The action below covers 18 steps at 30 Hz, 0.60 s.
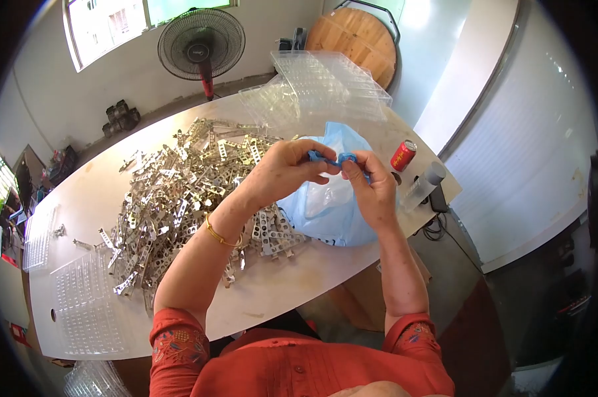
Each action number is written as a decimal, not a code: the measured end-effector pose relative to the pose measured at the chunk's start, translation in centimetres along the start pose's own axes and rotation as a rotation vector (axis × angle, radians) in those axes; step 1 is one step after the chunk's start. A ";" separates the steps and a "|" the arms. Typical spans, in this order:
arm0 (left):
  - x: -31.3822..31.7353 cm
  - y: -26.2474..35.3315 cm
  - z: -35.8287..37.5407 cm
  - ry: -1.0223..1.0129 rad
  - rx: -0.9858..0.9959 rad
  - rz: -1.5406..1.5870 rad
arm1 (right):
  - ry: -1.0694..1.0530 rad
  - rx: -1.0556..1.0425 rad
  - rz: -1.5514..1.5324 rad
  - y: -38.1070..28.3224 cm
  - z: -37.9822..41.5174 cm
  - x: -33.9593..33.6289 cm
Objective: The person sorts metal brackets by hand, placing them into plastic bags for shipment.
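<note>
A light-blue plastic bag (342,221) with whitish contents stands on the table, its gathered top twisted into a knot. My left hand (291,169), with a gold bracelet at the wrist, pinches one blue end of that top between thumb and fingers. On the other side my right hand (373,188) grips the knotted part, thumb and fingertips pressed together. Left of the bag lies a large heap of perforated metal strips (180,192), partly hidden behind my left forearm.
A red drink can (403,155) and a clear bottle with a grey cap (424,186) stand right of the bag. Clear plastic trays (319,83) are stacked at the back, and another tray (87,308) lies front left. Beyond the table stands a fan (201,51).
</note>
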<state>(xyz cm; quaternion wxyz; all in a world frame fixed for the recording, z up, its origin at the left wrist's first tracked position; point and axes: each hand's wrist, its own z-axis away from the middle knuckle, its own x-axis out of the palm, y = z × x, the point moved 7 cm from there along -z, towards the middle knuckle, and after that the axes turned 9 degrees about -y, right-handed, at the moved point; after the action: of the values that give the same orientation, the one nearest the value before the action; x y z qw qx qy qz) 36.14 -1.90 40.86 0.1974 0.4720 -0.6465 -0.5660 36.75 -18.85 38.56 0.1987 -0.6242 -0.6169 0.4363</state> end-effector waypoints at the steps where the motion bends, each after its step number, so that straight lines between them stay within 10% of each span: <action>1: -0.2 -0.7 0.3 0.060 -0.050 0.127 | 0.008 0.000 0.021 0.0 0.1 -0.1; 12: -0.3 -2.1 0.5 0.125 0.026 0.513 | 0.138 -0.197 0.338 -1.2 0.6 -1.1; 18: 0.6 -0.4 -1.2 0.141 -0.163 0.180 | 0.103 -0.202 0.213 -3.7 0.0 -0.6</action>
<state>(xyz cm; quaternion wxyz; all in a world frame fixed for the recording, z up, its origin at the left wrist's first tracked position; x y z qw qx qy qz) 36.99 -3.03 40.68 0.3302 0.4331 -0.6227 -0.5619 34.64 -18.81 41.72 0.1189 -0.7245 -0.5770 0.3577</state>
